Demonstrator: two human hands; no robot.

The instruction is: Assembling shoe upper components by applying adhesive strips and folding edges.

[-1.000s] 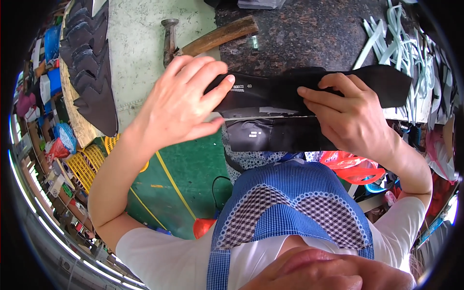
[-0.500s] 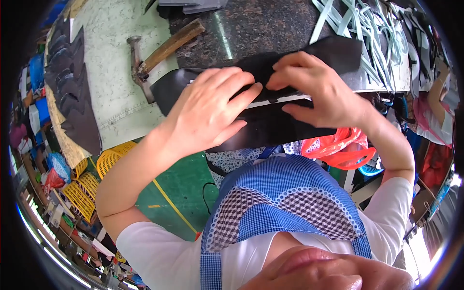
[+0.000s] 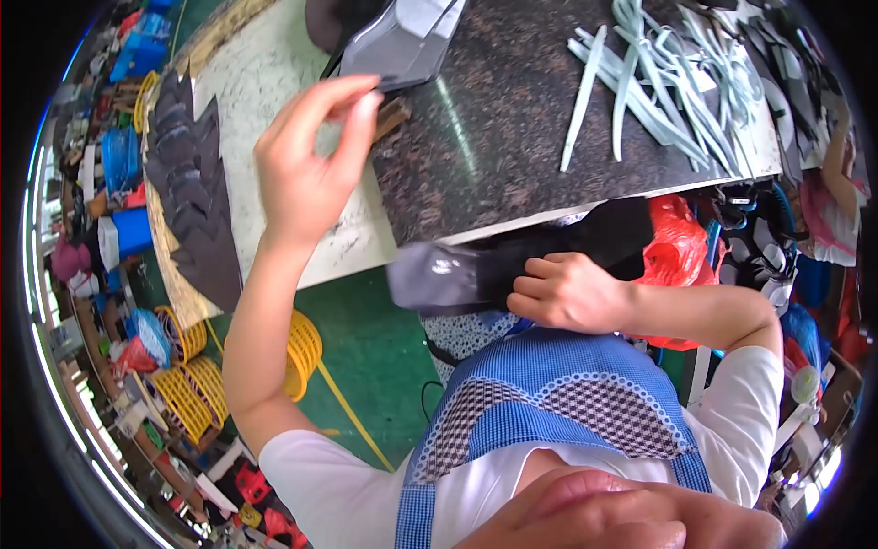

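Note:
My right hand (image 3: pixel 572 293) is closed on a black leather-like piece (image 3: pixel 448 277), which hangs between the table's front edge and my apron. The piece's left end is shiny and slightly blurred. Farther off on the left, my left hand (image 3: pixel 311 160) pinches thumb and forefinger at the near edge of some flat dark grey pieces (image 3: pixel 400 48) lying by the far edge of the view. Just beside these fingertips the end of a wooden hammer handle (image 3: pixel 393 119) shows; my hand and wrist hide the rest of the hammer.
Several pale green strips (image 3: pixel 640 91) lie on the dark stone slab (image 3: pixel 494 119). Overlapping dark cut pieces (image 3: pixel 187 174) line the table's left side. A red plastic bag (image 3: pixel 677 242) hangs below the front edge at right. Yellow baskets (image 3: pixel 192 393) stand on the floor at left.
Both hands have parted from the black piece on the table. The right has drawn it toward me, off the front edge; the left has moved away to the grey pieces. The view has shifted.

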